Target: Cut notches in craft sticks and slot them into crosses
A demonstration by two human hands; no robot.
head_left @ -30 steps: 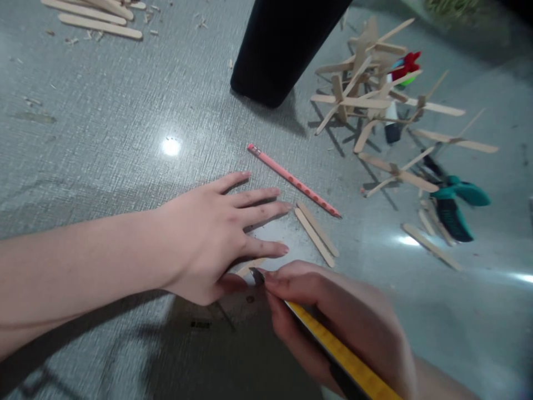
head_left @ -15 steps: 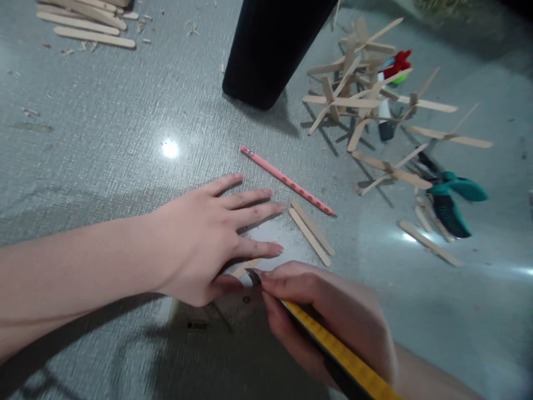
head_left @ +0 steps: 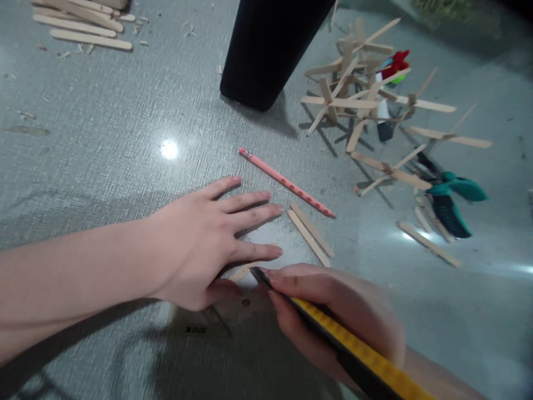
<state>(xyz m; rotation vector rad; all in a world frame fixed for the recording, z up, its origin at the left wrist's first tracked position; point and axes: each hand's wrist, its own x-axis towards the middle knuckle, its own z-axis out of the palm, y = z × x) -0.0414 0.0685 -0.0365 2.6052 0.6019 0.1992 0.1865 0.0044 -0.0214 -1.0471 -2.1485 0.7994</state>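
Note:
My left hand [head_left: 208, 236] lies flat with fingers spread, pressing down over a wooden craft stick [head_left: 242, 271] that is mostly hidden beneath the palm and index finger. In my right hand [head_left: 328, 308] is a yellow and black utility knife [head_left: 353, 344], held like a pen. Its blade tip is at the craft stick, between my left thumb and index finger; whether it touches the wood I cannot tell. A pale sheet [head_left: 275, 236] is under the stick. Two loose craft sticks [head_left: 308, 233] lie just beyond my left fingertips, beside a pink pencil [head_left: 287, 182].
A black box-like object [head_left: 270, 50] stands at the top middle. Crossed-stick assemblies [head_left: 350, 103] cluster at upper right, near teal-handled pliers [head_left: 452, 203] and a single stick [head_left: 428, 243]. More sticks [head_left: 83, 28] and wood shavings lie at upper left on the grey textured table [head_left: 104, 139].
My right hand and the knife have shifted slightly right and down, the blade lying at a lower slant. My left hand stays in place.

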